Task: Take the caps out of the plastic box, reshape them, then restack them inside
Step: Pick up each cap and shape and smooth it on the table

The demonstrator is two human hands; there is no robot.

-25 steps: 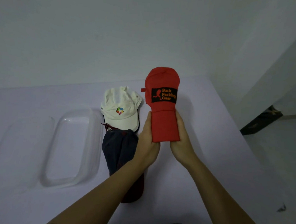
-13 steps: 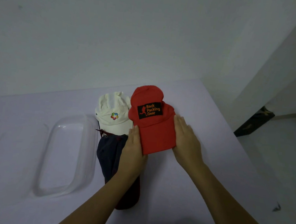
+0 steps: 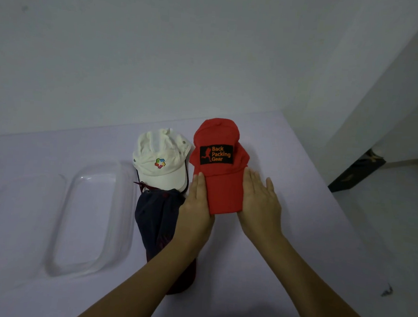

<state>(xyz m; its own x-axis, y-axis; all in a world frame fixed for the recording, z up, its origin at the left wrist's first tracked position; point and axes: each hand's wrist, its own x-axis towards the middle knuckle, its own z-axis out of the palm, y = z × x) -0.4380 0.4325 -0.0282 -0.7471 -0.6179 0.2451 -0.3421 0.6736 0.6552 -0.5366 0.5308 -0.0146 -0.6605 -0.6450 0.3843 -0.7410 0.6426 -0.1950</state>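
Note:
A red cap (image 3: 220,181) with a black "Back Packing Gear" patch lies at the middle of the white table, crown away from me. My left hand (image 3: 197,207) presses straight fingers along the left edge of its brim. My right hand (image 3: 261,204) lies flat against the brim's right edge, fingers spread. A white cap (image 3: 162,160) with a coloured logo sits just left of the red one. A dark navy cap (image 3: 155,216) lies below it, partly under my left forearm. The clear plastic box (image 3: 127,227) stands at the left with nothing visible inside.
A clear flat shape, perhaps the lid (image 3: 15,219), lies left of the box. The table's right edge (image 3: 342,217) drops to a pale floor. A wall rises behind the table. A small dark speck (image 3: 386,292) sits near the right edge.
The red cap has come down from standing upright between my hands to lying low on the table beside the white cap. My right fingers have spread flat.

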